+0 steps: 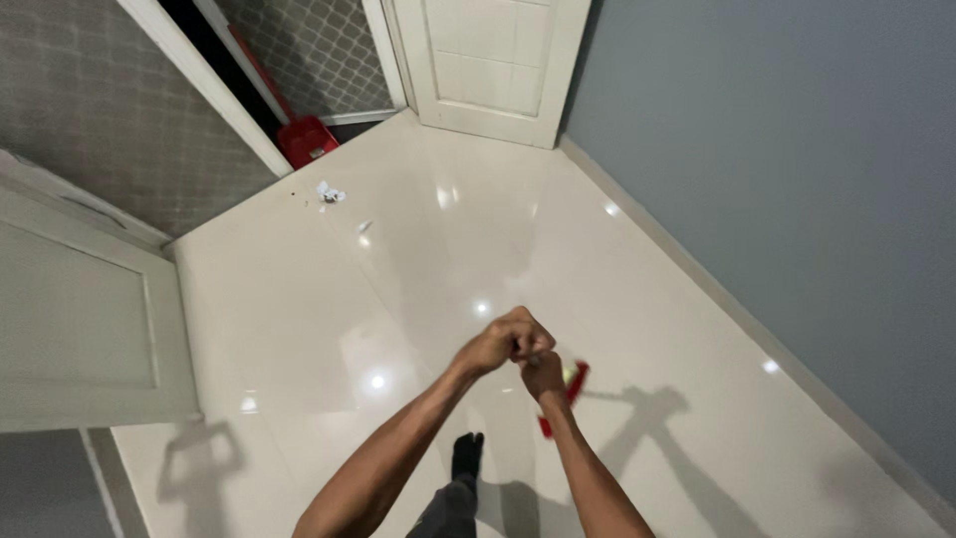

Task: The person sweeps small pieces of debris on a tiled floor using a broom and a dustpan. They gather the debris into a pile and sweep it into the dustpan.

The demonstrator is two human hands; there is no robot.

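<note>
Over the glossy white tile floor (637, 299), my left hand (498, 342) and right hand (543, 374) meet in front of me, both curled into fists and touching at the knuckles. Each fist is closed around a thin handle I can barely see between the fingers. Just beside my right wrist, a red blurred piece (573, 389) sticks out below, too smeared to name. My dark-socked foot (466, 456) stands below my forearms. Well apart, by the patterned wall, a crumpled scrap of paper (331, 193) lies on the floor near a red dustpan (307, 139) in the doorway. A white door (493, 60) stands at the far corner.
</note>
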